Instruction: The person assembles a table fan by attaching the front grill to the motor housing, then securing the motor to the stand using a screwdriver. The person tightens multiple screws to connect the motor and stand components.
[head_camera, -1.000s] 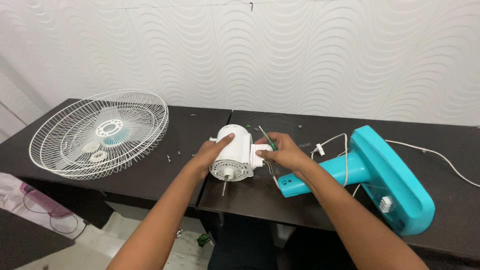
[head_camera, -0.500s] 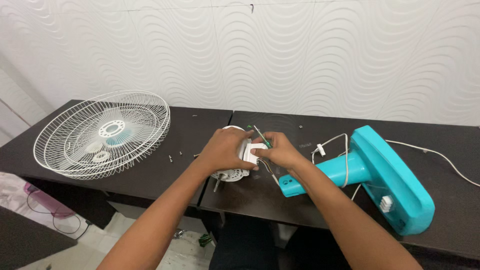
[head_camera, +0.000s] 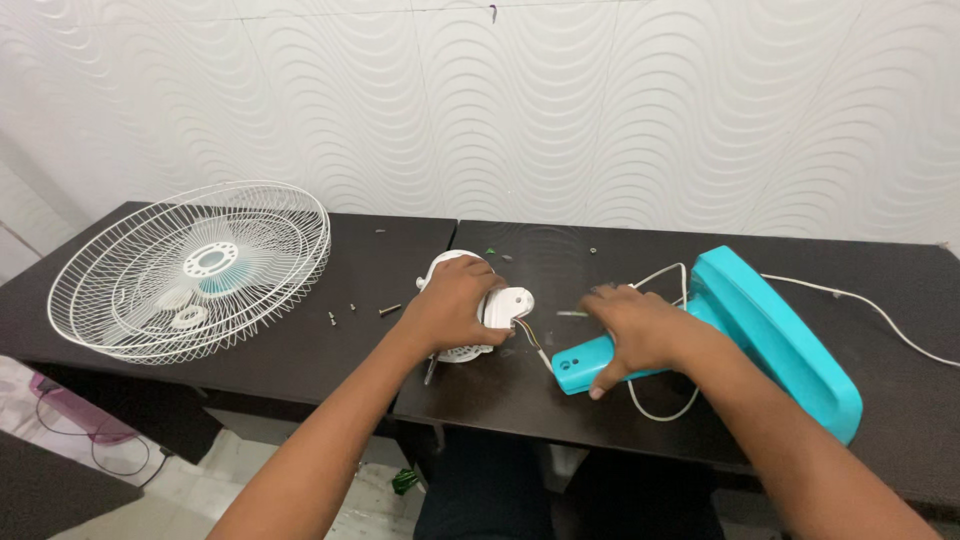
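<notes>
My left hand (head_camera: 453, 302) grips the white fan motor housing (head_camera: 497, 308), which lies on the dark table (head_camera: 330, 360) with its shaft pointing toward me. Thin wires (head_camera: 535, 340) run from the motor to the teal fan stand. My right hand (head_camera: 632, 331) rests on the neck of the teal fan stand (head_camera: 770, 340), fingers wrapped over it near its open end. Just left of that hand something thin lies on the table, too blurred to identify; the screwdriver it held earlier does not show clearly.
Stacked white wire fan grilles (head_camera: 190, 265) lie at the table's left end. A few small screws (head_camera: 355, 312) lie between the grilles and the motor. A white power cord (head_camera: 870, 310) trails off right from the stand's base. A wavy white wall stands behind.
My right hand left the motor and moved right onto the teal stand's neck. My left hand shifted over the motor housing and tipped it down onto the table.
</notes>
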